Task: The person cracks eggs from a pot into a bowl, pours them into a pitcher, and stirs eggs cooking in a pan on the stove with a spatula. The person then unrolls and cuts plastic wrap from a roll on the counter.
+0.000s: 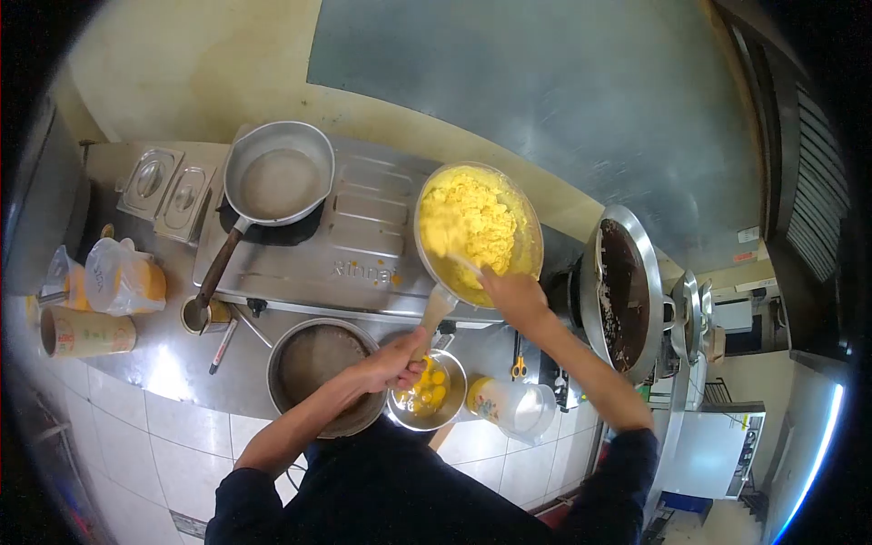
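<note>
A pan [440,307] of yellow scrambled eggs [477,218] sits tilted over the right side of the stove. My left hand [397,361] is wrapped around its long handle. Over the pan's right side, my right hand [513,295] grips a stirring utensil [465,263]; its far end is blurred in the eggs, so its exact kind is unclear. Just below my left hand stands a small metal pot [451,413] with several raw egg yolks [427,391]. An empty-looking larger pot [313,359] is partly hidden by my left forearm.
A dark-handled saucepan [280,182] rests on the stove's left burner. At right stands a big pot [643,300] with dark contents. A plastic jug [527,411], orange-handled scissors [519,367], a marker [222,347], tubs [125,277] and lidded metal containers [150,182] surround the stove.
</note>
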Demonstrator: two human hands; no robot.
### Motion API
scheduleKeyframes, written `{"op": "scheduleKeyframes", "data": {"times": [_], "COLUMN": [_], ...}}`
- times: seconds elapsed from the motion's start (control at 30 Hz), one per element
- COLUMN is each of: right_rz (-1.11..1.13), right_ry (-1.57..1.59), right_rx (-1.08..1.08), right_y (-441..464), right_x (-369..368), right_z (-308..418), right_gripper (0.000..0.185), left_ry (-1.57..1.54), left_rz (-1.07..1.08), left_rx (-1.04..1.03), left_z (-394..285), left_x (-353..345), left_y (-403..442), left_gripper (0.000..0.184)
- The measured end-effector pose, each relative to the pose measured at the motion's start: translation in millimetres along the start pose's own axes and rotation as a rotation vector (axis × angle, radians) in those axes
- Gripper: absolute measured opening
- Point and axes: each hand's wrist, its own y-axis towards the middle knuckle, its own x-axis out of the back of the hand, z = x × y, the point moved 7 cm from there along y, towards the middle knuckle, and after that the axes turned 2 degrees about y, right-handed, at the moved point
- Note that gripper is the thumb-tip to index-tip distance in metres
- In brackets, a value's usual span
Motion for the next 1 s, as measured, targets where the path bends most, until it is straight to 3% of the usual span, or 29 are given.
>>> {"op": "scheduleKeyframes", "data": {"times": [0.07, 0.1, 0.17, 0.2, 0.27, 0.4, 0.43, 0.5, 0.57, 0.63, 0.67, 0.7, 0.73, 0.77, 0.8, 0.83, 0.87, 0.93, 1.0], "right_rz": [-0.301, -0.307, -0.619, -0.621, -0.107, -0.158, -0.394, -0.596, -0.353, -0.164, -0.143, -0.130, -0.210, -0.196, -0.107, -0.165, -0.169, -0.188, -0.229], "right_ry": [0.117, 0.122, 0.489, 0.490, 1.129, 1.345, 0.850, 0.352, 0.026, -0.156, -0.165, -0.095, -0.176, -0.141, -0.123, -0.210, -0.219, -0.213, -0.259], "right_rx": [-0.140, -0.138, 0.032, 0.032, -0.454, -0.578, -0.437, -0.282, -0.458, -0.307, -0.228, -0.061, 0.057, 0.030, -0.132, -0.107, -0.072, -0.252, -0.263], "right_y": [42.7, 60.1, 66.0, 55.8, 28.9, 6.6, 17.1, 31.3, 54.9, 68.7, 60.0, 51.3, 33.1, 13.0, -0.3, -3.1, 11.2, 46.7, 58.0], "right_x": [-17.0, -30.7, -31.2, -23.6, -44.8, -48.5, -36.2, -33.7, -38.6, -76.2, -68.8, -60.5, -25.4, 13.1, 46.9, 46.3, 25.3, -35.4, -35.1], "right_z": [-15.9, -32.6, -71.3, -74.8, -91.2, -98.0, -108.9, -105.1, -78.0, -57.3, -53.8, -57.4, -40.9, -19.5, 8.0, 21.8, 25.4, -5.3, -37.1], "right_gripper": [0.032, 0.032, 0.037, 0.037, 0.040, 0.035, 0.034, 0.034, 0.031, 0.035, 0.039, 0.034, 0.028, 0.025, 0.028, 0.034, 0.034, 0.037, 0.035], "left_ry": [-0.003, 0.004, 0.012, 0.011, 0.017, -0.017, -0.017, -0.019, -0.030, 0.172, 0.091, 0.009, 0.061, -0.021, -0.094, -0.118, -0.046, 0.027, 0.085], "left_rz": [-0.022, -0.014, -0.008, -0.037, -0.063, -0.024, 0.003, 0.017, 0.016, -0.176, -0.094, 0.052, 0.054, 0.073, 0.117, 0.085, 0.073, 0.071, -0.015], "left_rx": [0.004, -0.037, -0.077, -0.086, -0.093, -0.120, -0.115, -0.096, -0.081, -0.041, -0.162, -0.206, -0.325, -0.281, -0.225, -0.258, -0.231, -0.188, -0.251], "left_z": [2.8, 3.8, 4.7, 4.2, 4.6, 5.3, 5.7, 4.8, 8.6, 12.8, 21.5, 17.1, 12.1, 15.2, 16.2, 10.8, 10.9, 14.2, 10.0], "left_x": [0.1, 2.3, 0.5, -0.7, -0.2, 1.3, 0.1, 1.0, 0.5, 13.3, 19.9, 12.0, 10.0, 7.5, 6.0, 10.0, 8.7, 0.7, 6.8], "left_y": [0.9, 4.9, 4.6, 2.8, 2.1, 5.1, 5.1, 7.7, 11.8, 16.8, 32.0, 30.0, 27.9, 31.8, 33.2, 30.1, 28.8, 29.9, 28.5], "left_gripper": [0.045, 0.045, 0.045, 0.045, 0.044, 0.045, 0.045, 0.045, 0.045, 0.045, 0.043, 0.040, 0.039, 0.041, 0.043, 0.043, 0.045, 0.047, 0.050]}}
